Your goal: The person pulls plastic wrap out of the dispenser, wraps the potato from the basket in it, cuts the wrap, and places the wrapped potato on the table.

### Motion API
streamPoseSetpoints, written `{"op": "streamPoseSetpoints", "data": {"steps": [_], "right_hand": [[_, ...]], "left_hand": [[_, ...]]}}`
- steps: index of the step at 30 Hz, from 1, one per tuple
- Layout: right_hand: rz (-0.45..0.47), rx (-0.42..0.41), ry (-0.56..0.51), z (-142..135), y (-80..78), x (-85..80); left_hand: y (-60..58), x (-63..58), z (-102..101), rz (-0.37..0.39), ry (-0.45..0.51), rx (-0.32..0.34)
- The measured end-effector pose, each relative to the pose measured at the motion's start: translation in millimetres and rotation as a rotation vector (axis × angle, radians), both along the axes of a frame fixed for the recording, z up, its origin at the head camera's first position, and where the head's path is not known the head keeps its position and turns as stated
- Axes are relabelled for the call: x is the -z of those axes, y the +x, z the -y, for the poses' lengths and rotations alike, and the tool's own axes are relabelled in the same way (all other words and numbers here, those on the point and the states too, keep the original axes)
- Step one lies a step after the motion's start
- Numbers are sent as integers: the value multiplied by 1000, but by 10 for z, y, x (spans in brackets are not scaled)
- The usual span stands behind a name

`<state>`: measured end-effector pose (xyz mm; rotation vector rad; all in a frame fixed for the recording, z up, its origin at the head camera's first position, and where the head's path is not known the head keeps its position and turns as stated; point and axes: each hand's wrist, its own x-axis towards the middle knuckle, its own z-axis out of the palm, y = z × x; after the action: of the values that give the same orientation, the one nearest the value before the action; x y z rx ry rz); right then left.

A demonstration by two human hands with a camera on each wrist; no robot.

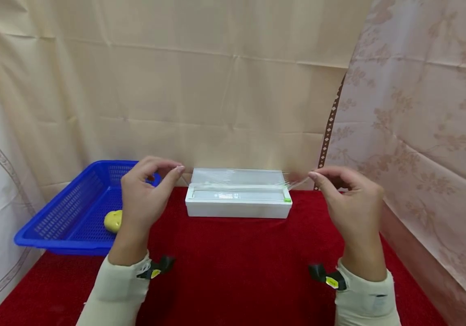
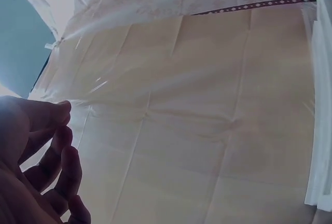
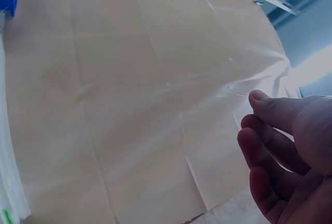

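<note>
A clear sheet of cling film (image 1: 237,177) stretches between my two raised hands, above and in front of a white cling film dispenser box (image 1: 238,209). My left hand (image 1: 145,192) pinches the sheet's left corner between thumb and forefinger. At the right corner, my right hand (image 1: 355,206) pinches it the same way. Faint creases run from the pinch in the left wrist view, where the film (image 2: 98,85) looks nearly invisible. The right wrist view has the film (image 3: 231,86) gathered at the thumb tip. The dispenser's lid (image 1: 237,174) stands raised at the back.
On the left stands a blue perforated plastic basket (image 1: 64,245) with a yellow, potato-like object (image 1: 113,221) inside, partly hidden by my left wrist. Red cloth (image 1: 237,267) covers the table. Beige curtain (image 1: 216,81) hangs behind, and a patterned curtain (image 1: 432,136) hangs at the right.
</note>
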<state>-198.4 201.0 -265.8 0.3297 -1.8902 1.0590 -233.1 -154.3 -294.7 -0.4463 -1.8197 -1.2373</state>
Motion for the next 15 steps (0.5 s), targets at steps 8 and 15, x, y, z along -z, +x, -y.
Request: {"op": "streamPoseSetpoints", "data": {"steps": [8, 15], "right_hand": [[-92, -20, 219, -283, -94, 77], [-110, 5, 346, -419, -1, 59]], "left_hand": [[114, -49, 54, 18, -152, -23], [239, -118, 91, 18, -272, -32]]}}
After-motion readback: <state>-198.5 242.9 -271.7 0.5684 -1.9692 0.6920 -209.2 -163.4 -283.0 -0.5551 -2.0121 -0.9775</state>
